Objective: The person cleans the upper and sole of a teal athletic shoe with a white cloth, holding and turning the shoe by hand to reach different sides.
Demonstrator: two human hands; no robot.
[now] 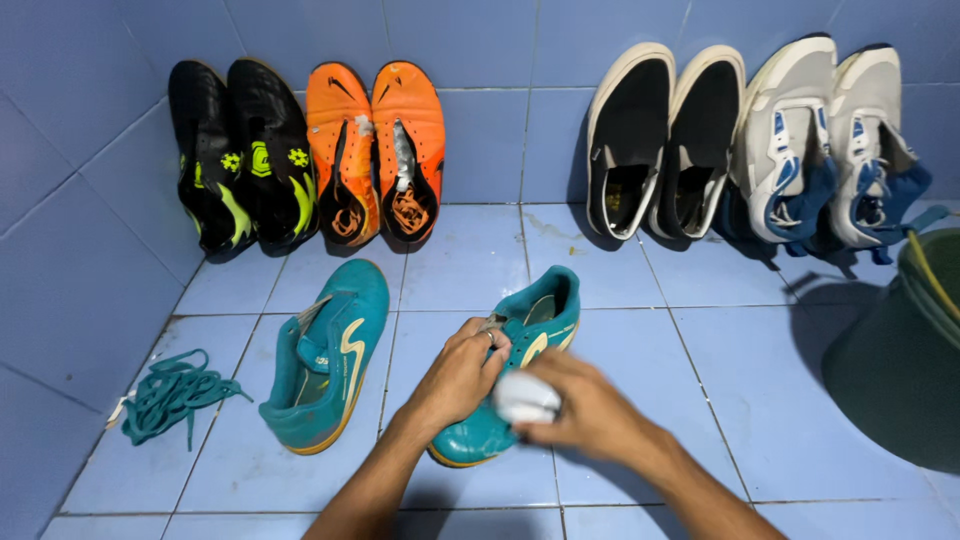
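A teal shoe (535, 318) with yellow trim lies on the blue tiled floor (640, 400) in front of me. My left hand (458, 378) grips its side near the opening. My right hand (585, 410) presses a small white cloth or sponge (524, 398) against the shoe's toe part. The matching teal shoe (330, 355) lies on its side just to the left, untouched. A heap of teal laces (172, 392) sits further left near the wall.
Leaning against the back wall stand a black and neon-yellow pair (240, 155), an orange pair (376, 150), a black and cream slip-on pair (660, 140) and a white and blue pair (830, 145). A dark green bucket (900, 350) stands at the right edge.
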